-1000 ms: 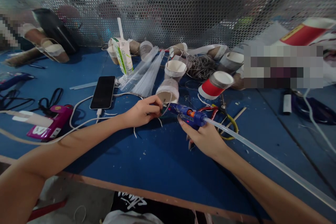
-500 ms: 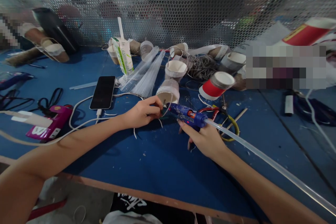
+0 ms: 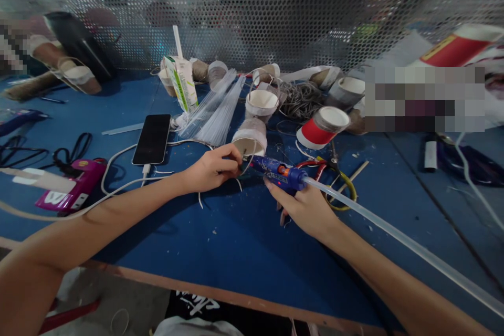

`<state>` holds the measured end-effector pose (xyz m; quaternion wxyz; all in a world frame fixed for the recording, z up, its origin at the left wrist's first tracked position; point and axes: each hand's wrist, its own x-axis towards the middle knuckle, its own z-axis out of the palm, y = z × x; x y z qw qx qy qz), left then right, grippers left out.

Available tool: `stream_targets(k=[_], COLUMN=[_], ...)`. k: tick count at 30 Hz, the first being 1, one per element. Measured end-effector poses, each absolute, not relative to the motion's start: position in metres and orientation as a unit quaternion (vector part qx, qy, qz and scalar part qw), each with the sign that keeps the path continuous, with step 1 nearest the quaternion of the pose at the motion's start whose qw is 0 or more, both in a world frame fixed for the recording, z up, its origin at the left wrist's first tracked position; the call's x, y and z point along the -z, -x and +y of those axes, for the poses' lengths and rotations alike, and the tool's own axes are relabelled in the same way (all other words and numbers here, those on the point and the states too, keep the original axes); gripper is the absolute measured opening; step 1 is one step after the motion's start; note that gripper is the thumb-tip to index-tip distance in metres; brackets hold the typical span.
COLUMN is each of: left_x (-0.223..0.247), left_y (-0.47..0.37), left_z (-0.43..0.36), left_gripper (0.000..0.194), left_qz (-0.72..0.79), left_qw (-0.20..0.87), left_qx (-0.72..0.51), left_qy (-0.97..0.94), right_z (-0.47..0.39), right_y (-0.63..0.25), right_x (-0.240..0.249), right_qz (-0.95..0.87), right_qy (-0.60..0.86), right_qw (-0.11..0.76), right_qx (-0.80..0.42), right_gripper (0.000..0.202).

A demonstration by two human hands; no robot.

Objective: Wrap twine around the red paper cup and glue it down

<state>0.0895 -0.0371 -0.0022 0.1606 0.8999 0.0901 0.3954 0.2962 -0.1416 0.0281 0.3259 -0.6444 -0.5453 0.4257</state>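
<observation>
My right hand (image 3: 307, 205) is wrapped round the grip of a blue hot glue gun (image 3: 275, 172). A long clear glue stick (image 3: 366, 220) sticks out of its back end, toward the lower right. My left hand (image 3: 214, 169) is closed in a pinch on a thin pale cord (image 3: 248, 165), right by the gun's nozzle. A small cup wrapped in pale material (image 3: 252, 130) lies tilted just beyond the fingertips, its open mouth facing me. The cord curves from the cup's rim down to my fingers. My fingertips partly hide the nozzle.
A phone (image 3: 151, 139) on a white cable lies left of my hand, near a purple power strip (image 3: 73, 185). Behind are clear glue sticks (image 3: 220, 107), a drink carton (image 3: 181, 84) and wrapped cups (image 3: 262, 102). Scissors (image 3: 346, 191) and a red cup (image 3: 318, 132) stand right.
Both hands, the glue gun and the cup hold nearly the same position. The whole view has shifted slightly, with things appearing a little further left.
</observation>
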Motion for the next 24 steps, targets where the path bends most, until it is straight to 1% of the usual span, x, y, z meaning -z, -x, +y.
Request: stream_targets(k=[7,10,14,17,24], left_x=[0.0043,0.0048,0.0036,0.0030,0.0047], left_y=[-0.0898,-0.0896,-0.0896,-0.0895,-0.0897], left_z=[-0.0362,-0.0360,-0.0366,-0.0367,-0.0364], left_gripper=[0.022,0.022,0.022,0.022,0.020], left_qz=[0.094,0.096,0.095,0.095,0.092], left_qw=[0.158,0.161,0.159,0.153,0.161], left_qx=[-0.393,-0.391,-0.391,-0.392,-0.392], left_qy=[-0.901,-0.901,-0.902,-0.902,-0.901], right_z=[-0.1413,-0.1391,-0.1382,-0.1396,-0.1394], right_y=[-0.2938,-0.2928,-0.2932,-0.2933,-0.2923], right_x=[-0.0296,-0.0301,-0.0267,-0.0253,-0.0303], right_qz=[-0.546,-0.592,-0.654,-0.671,-0.673], right_qy=[0.658,0.649,0.629,0.629,0.625], right_qw=[0.338,0.340,0.352,0.354,0.349], right_qx=[-0.393,-0.335,-0.231,-0.173,-0.186], right_gripper=[0.029,0.029,0.021,0.020,0.021])
